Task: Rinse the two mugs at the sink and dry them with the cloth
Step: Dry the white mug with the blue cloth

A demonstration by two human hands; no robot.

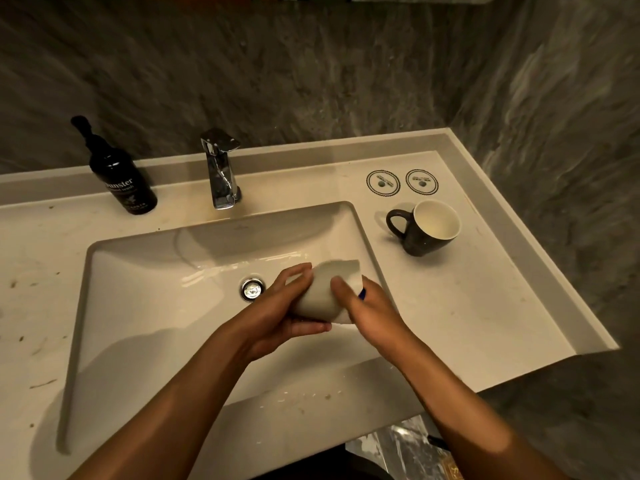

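Observation:
Over the right side of the white sink, both my hands hold a bundle wrapped in a white cloth. My left hand cups it from below and the left. My right hand presses on it from the right. A small dark blue edge peeks out between the cloth and my right hand; the mug inside is otherwise hidden. The second mug, dark outside and white inside, stands upright on the counter right of the sink, its handle pointing left.
A chrome tap stands behind the basin, with no water running. A dark soap pump bottle sits at the back left. Two round stickers lie on the counter behind the mug. The counter edge runs along the right.

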